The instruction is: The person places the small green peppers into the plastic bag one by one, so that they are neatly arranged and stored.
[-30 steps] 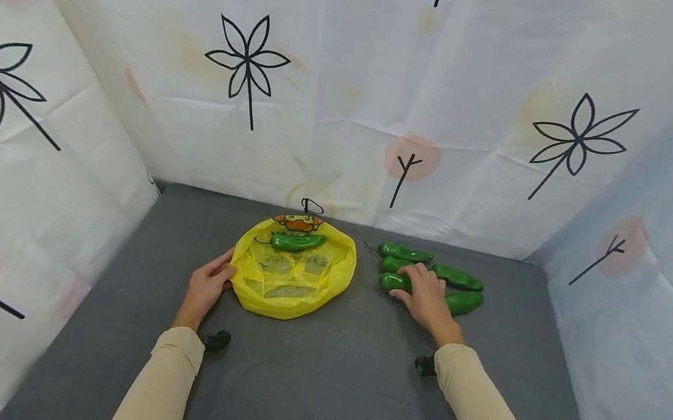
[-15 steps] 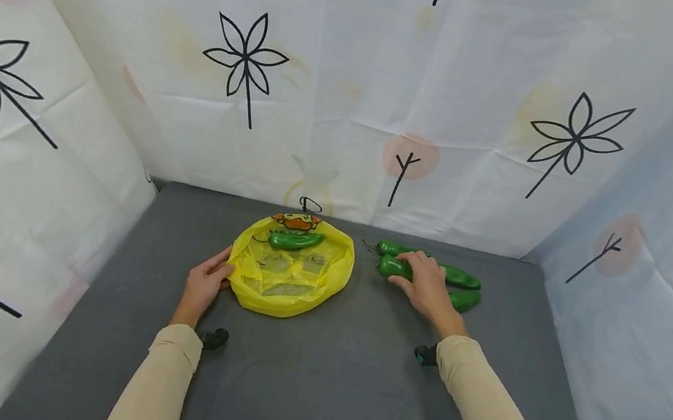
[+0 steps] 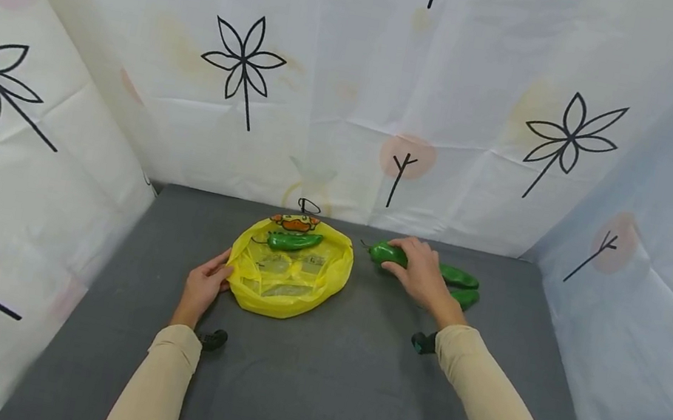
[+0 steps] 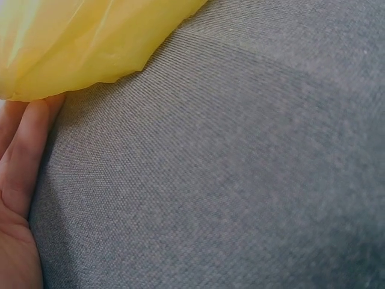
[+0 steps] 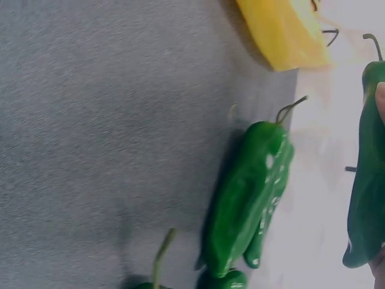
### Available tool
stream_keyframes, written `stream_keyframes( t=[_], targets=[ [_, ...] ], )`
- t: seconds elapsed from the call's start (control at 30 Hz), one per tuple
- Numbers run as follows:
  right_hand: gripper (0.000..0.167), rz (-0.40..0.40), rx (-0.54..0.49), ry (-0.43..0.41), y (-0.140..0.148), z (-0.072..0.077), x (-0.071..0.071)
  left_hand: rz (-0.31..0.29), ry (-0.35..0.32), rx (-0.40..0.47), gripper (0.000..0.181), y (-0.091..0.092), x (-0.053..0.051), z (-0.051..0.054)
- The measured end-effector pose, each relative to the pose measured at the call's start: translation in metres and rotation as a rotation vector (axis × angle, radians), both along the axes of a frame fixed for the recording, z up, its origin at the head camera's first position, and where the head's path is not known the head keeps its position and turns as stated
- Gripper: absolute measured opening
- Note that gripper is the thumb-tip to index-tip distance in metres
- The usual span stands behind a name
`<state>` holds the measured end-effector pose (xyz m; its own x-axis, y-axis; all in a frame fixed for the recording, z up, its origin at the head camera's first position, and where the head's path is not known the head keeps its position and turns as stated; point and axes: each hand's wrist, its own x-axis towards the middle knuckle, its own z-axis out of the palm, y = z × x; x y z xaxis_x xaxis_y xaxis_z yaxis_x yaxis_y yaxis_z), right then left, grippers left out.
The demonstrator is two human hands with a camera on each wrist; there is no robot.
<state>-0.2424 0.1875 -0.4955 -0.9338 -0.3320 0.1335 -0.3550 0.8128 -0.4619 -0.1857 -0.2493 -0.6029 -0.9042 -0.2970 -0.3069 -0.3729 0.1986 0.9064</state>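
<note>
A yellow plastic bag [image 3: 286, 306] lies with its mouth spread wide, and one green pepper [image 3: 293, 241] is inside it. My left hand [image 3: 204, 289] holds the bag's left rim; in the left wrist view its fingertips are partly hidden by the yellow plastic [image 4: 84, 54]. My right hand [image 3: 424, 278] grips another green pepper [image 5: 366, 162], raised off the table, with fingers at its side and lower end. Below it in the right wrist view, two green peppers [image 5: 240, 192] lie side by side. More green peppers [image 3: 460, 277] show just right of the hand in the head view.
A dark grey cloth covers the table [image 3: 303, 399]. White printed fabric [image 3: 359, 79] walls it in at the back and both sides. Dark devices [image 3: 423, 342] sit at the wrists.
My right hand has moved slightly away from me, lifting a pepper from the near side of the group over the others. The left hand stays at the bag's rim.
</note>
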Motion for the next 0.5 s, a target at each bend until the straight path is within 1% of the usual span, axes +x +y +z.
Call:
stream_keyframes(
  t=[0.27, 0.43, 0.5],
  targets=[
    [0.046, 0.019, 0.001, -0.016, -0.010, 0.015, -0.005, 0.014, 0.002, -0.006, 0.048, 0.002, -0.002, -0.002],
    [0.047, 0.054, -0.017, -0.032, -0.017, 0.020, -0.008, 0.025, -0.004, -0.024, 0.048, 0.003, -0.002, -0.003],
    [0.047, 0.069, -0.019, -0.033, -0.021, 0.020, -0.008, 0.019, -0.002, -0.034, 0.048, 0.003, -0.002, -0.003]
  ],
)
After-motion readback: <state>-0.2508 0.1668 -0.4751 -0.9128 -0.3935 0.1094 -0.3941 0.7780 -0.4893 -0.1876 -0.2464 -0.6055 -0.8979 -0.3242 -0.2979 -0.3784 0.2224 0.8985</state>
